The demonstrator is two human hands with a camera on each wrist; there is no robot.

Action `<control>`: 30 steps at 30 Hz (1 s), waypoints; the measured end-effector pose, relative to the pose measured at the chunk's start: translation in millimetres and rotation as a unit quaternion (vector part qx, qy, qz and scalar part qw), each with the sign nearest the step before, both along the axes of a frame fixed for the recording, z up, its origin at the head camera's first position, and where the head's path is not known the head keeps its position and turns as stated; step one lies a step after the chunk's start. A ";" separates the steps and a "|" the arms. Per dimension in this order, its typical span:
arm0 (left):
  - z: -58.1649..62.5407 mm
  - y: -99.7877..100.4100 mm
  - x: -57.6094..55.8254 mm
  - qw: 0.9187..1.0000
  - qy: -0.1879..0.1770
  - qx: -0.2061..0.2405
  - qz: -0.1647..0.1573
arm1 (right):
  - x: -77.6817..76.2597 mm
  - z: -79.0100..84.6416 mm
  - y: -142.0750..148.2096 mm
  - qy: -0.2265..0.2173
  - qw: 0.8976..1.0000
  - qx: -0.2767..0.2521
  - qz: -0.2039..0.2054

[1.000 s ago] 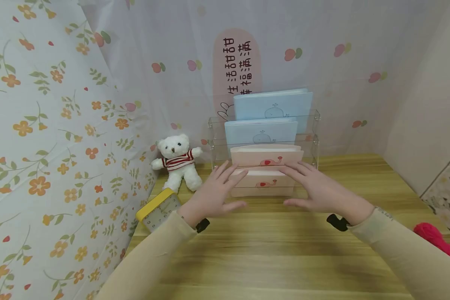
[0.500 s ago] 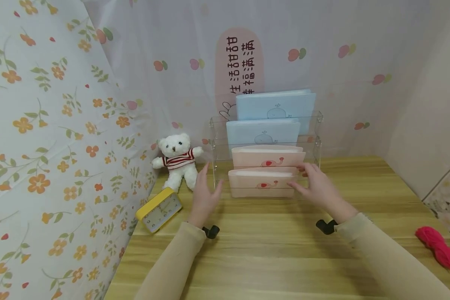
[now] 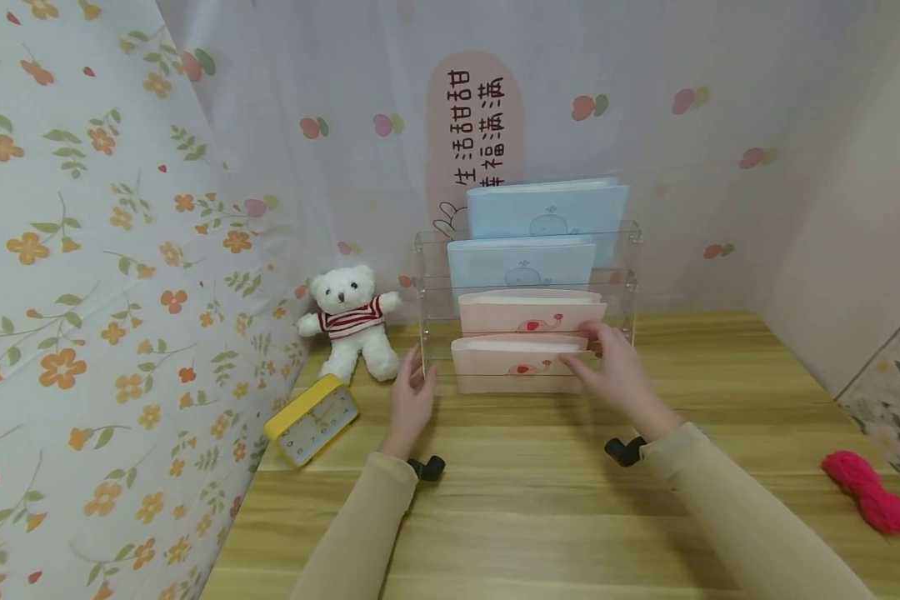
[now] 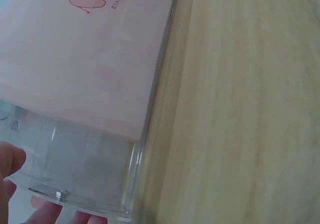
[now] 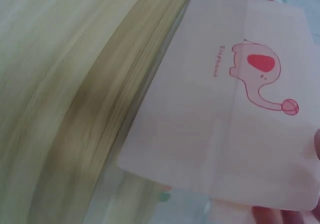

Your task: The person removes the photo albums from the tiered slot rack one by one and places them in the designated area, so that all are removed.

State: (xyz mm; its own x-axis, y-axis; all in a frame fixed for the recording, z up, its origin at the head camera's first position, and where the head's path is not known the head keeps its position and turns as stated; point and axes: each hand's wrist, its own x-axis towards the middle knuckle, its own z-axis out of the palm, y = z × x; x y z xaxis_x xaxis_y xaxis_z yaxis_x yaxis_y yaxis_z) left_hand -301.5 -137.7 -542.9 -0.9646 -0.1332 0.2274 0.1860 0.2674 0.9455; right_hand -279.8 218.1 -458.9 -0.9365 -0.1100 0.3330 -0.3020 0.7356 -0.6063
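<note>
A clear tiered rack stands at the back of the table, holding two pink notebooks and two light-blue ones behind. The front pink notebook, printed with an elephant, sits in the lowest tier. My left hand holds the rack's left side, fingers outside the panel and thumb in front. At the front notebook's right edge, my right hand pinches the cover, thumb on its face and fingers behind. The second pink notebook stands just behind it.
Left of the rack a white teddy bear in a striped sweater sits by a yellow alarm clock. Pink yarn lies at the table's right. Patterned curtains hang at the left and back.
My hands have moved apart from in front of the pink notebooks. The left went to the rack's left side and took hold; the right closed on the front notebook's right edge.
</note>
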 end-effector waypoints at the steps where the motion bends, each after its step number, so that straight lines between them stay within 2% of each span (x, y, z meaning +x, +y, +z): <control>1: -1.2 -0.8 -0.2 1.000 0.002 -0.001 0.003 | -1.8 -1.7 -2.0 0.003 1.000 -0.008 0.002; 9: -8.6 1.8 -2.3 1.000 0.021 -0.009 0.019 | -10.7 -10.8 -15.9 0.024 0.996 -0.084 0.024; 11: -10.9 2.6 -3.6 1.000 0.025 -0.002 0.019 | -12.5 -12.1 -18.1 0.016 0.994 -0.105 0.025; 19: -22.4 -0.9 -6.1 1.000 0.026 0.004 0.013 | -15.1 -12.6 -23.6 -0.044 0.992 -0.114 -0.004; 23: -24.4 -2.8 -6.1 1.000 0.021 0.008 0.007 | -15.2 -15.2 -28.3 -0.065 0.989 -0.134 -0.024; 30: -23.2 -1.0 -5.8 1.000 0.015 0.011 0.004 | -10.8 -24.7 -34.6 -0.027 0.985 -0.163 -0.058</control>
State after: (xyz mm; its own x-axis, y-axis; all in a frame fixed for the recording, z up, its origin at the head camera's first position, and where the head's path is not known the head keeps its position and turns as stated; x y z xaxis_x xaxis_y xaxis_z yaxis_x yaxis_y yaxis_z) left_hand -307.4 -138.7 -566.1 -0.9563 -0.1459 0.2533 0.2124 0.2484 0.9451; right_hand -290.7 183.5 -483.6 -0.9535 0.1031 0.2831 -0.1892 0.5262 -0.8291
